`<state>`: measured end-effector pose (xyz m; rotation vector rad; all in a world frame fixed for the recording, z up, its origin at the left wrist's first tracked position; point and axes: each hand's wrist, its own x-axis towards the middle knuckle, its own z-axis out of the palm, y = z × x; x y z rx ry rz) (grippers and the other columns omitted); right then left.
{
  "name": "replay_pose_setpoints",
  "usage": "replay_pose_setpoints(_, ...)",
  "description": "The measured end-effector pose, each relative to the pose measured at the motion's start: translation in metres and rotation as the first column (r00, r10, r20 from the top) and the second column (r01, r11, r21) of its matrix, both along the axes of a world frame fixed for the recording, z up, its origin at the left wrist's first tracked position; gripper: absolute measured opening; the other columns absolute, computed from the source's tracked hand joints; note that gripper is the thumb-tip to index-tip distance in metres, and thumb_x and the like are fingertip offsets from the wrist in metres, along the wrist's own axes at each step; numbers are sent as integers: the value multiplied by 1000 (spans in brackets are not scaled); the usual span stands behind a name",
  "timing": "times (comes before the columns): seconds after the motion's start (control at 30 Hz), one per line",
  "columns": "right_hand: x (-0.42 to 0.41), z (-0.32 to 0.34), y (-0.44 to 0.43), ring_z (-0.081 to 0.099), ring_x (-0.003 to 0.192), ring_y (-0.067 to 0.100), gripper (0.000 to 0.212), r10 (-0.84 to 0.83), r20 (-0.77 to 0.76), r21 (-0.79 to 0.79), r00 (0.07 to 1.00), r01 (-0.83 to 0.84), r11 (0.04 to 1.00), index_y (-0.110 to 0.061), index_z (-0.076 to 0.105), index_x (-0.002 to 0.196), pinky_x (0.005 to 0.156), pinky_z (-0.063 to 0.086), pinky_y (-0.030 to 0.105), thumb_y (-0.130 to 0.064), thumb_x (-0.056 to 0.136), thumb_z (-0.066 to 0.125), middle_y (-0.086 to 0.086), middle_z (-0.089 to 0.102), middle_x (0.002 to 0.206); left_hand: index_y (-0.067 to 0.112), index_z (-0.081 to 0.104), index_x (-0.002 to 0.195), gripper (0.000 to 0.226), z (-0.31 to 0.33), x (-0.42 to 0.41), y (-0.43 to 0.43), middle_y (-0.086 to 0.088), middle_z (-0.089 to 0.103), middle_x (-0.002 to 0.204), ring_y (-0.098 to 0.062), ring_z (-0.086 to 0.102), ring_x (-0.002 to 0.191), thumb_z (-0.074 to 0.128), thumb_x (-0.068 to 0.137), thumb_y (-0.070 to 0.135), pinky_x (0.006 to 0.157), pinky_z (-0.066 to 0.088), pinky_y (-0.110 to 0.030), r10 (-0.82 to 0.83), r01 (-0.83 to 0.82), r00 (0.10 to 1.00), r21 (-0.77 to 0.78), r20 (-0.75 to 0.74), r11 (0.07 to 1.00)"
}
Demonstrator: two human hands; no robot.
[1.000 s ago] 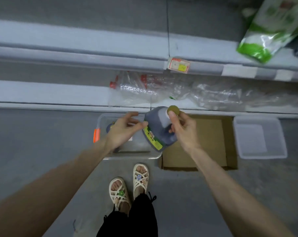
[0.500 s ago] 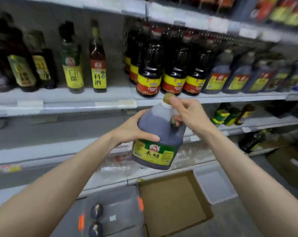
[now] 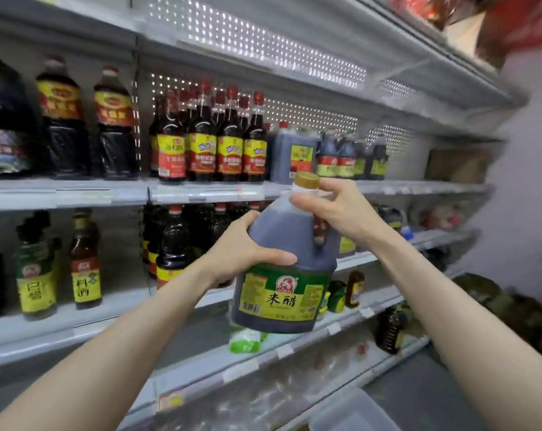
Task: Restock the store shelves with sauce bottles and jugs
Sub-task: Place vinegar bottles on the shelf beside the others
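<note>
We face the store shelves (image 3: pixel 201 194), several grey tiers running from the left edge away to the right, with perforated back panels. On the tier at eye level stand rows of dark sauce bottles (image 3: pixel 215 141) with red caps and yellow-and-red labels, and just right of them a squarish dark jug (image 3: pixel 294 154) among more small ones. The tier below carries further dark bottles and, at the left, two taller ones with yellow labels (image 3: pixel 84 259).

In front of these shelves, off any surface, we hold the vinegar jug (image 3: pixel 286 269) upright in the air, tilted slightly, its green-and-yellow label facing us and its gold cap (image 3: pixel 307 181) on top. Our left hand (image 3: pixel 244 250) is wrapped around the jug's left shoulder, thumb pressed across its front just above the label. Our right hand (image 3: pixel 341 209) is closed around the neck and handle area, fingers curled behind, thumb lying below the cap.

A small green-and-white packet (image 3: pixel 246 340) lies on a lower shelf beneath the jug.
</note>
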<state>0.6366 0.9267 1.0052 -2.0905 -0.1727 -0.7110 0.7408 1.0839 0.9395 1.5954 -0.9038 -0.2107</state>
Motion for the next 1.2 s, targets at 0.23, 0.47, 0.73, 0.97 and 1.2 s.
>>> replay_pose_setpoints(0.23, -73, 29, -117, 54, 47, -11, 7, -98, 78, -53, 992, 102, 993, -15, 69, 94, 45, 37, 5, -19, 89, 67, -23, 59, 50, 23, 57, 111, 67, 31, -58, -125, 3, 72, 100, -11, 71, 84, 93, 54, 19, 69, 57, -27, -88, 88, 995, -1, 48, 996)
replay_pose_setpoints(0.47, -110, 37, -245, 55, 54, -7, 22, -236, 87, -13, 968, 238, 971, -19, 74, 95, 53, 42, 15, -38, 84, 71, -19, 64, 62, 22, 58, 111, 70, 44, -87, -263, 0, 73, 101, -15, 71, 87, 93, 50, 22, 75, 58, -33, -183, 183, 982, -6, 42, 983)
replay_pose_setpoints(0.73, -105, 44, -372, 58, 63, 3, 19, -307, 138, 74, 942, 299, 951, -16, 75, 91, 54, 47, 17, -33, 87, 69, -3, 69, 74, 27, 57, 112, 70, 63, -76, -398, 3, 73, 102, -15, 71, 88, 92, 51, 22, 80, 58, -37, -239, 238, 970, 23, 49, 971)
replay_pose_setpoints(0.97, -68, 45, -499, 53, 54, -7, 17, -371, 204, 39, 906, 371, 928, -23, 71, 74, 49, 42, 16, -34, 87, 69, -18, 63, 58, 27, 54, 119, 84, 64, -33, -536, 1, 71, 106, -17, 72, 88, 91, 44, 32, 78, 58, -37, -303, 305, 949, -13, 82, 952)
replay_pose_setpoints(1.2, 4, 85, -648, 51, 59, 0, 21, -370, 239, -47, 898, 392, 919, -16, 74, 83, 52, 43, 20, -37, 85, 70, -13, 62, 65, 27, 58, 106, 77, 94, 41, -691, 1, 72, 100, -17, 71, 88, 90, 37, 39, 78, 58, -38, -270, 282, 953, -81, 136, 956)
